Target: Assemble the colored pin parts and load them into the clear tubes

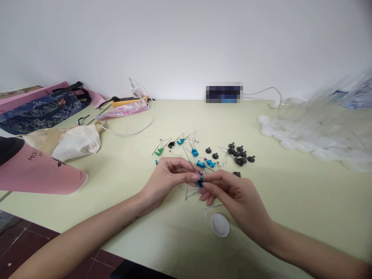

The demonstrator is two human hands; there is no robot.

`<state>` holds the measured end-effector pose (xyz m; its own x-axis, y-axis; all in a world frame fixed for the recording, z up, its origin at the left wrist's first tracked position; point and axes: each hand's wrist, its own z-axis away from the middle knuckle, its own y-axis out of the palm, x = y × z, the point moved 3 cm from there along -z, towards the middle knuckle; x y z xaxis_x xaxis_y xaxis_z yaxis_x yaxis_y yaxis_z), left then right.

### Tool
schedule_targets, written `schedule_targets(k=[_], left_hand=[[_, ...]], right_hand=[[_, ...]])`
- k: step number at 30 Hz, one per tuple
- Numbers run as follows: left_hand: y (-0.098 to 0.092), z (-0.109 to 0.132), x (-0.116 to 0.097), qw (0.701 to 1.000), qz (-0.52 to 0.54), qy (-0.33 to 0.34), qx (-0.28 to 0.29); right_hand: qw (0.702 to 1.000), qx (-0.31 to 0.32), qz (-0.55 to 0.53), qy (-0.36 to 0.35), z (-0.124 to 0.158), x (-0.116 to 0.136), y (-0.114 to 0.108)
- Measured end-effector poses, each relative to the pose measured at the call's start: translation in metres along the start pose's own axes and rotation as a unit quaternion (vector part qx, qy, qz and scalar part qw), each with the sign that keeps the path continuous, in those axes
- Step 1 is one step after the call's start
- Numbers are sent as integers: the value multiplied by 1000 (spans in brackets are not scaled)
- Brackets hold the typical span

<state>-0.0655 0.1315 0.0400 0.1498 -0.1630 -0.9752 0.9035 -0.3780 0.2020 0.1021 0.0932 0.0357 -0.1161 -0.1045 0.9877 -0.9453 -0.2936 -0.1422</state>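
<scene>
A small shiny blue metal part (pixel 199 181) with a thin metal rod is held above the table, between the fingertips of both hands. My left hand (pixel 171 176) pinches it from the left with thumb and forefinger. From the right, the closed thumb and fingers of my right hand (pixel 232 190) grip the same part; fingertips hide much of it. Just beyond lie more blue parts (pixel 194 152) with bent wires, a green one (pixel 159 151) and a black one (pixel 171 144). Beneath the hands are an L-shaped hex key (pixel 206 212) and other thin rods.
Several black disc-headed screws (pixel 240 154) lie right of the parts. A white lid (pixel 220 225) sits near my right wrist. Clear plastic bags with white round caps (pixel 290 144) fill the right. Left are a pink tumbler (pixel 58 170), cloth bags (pixel 77 143) and a yellow power strip (pixel 128 101).
</scene>
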Motion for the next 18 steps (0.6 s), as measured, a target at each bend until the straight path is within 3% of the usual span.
schedule_targets(k=[4,10,18], left_hand=[[0,-2,1,1000,-17,9,25],[-1,-2,-2,997,-21,23,67],[1,1,-1,996,-9,-43,75]], right_hand=[[1000,-11,-17,19,0,5,-4],[989,31,140,27,-3,17,-13],[988,46,135,59,-3,19,-13]])
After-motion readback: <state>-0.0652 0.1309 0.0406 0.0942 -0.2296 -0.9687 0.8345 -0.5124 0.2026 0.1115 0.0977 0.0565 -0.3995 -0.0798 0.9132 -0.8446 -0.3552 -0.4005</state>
